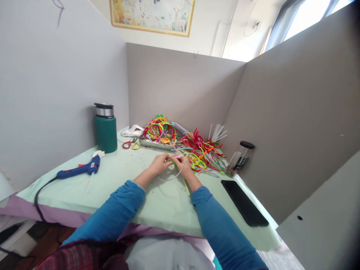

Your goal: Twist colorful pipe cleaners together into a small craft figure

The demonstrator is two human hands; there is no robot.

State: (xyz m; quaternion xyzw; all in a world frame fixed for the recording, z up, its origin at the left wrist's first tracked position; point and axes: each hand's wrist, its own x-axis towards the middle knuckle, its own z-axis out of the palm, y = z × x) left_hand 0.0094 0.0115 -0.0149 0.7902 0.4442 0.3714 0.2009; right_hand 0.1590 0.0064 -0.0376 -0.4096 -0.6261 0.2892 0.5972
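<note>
Fingers [165,156] of the left hand [159,164] and right hand [184,168] were pinched on a green pipe-cleaner piece [174,161], a white strand [180,172] trailing (so apparently unfinished); beyond, already-bent rings [157,129] heaped a metal tray [157,145] beside loose stems [201,146].

Bright daylight glares from the blown-out window [305,20] at upper right, leaving the right-hand partition [303,112] dim, while the green bottle [106,134] casts a soft shadow leftward, wide-angle distortion stretches the edges, and the fingers [167,158] look slightly blurred.
</note>
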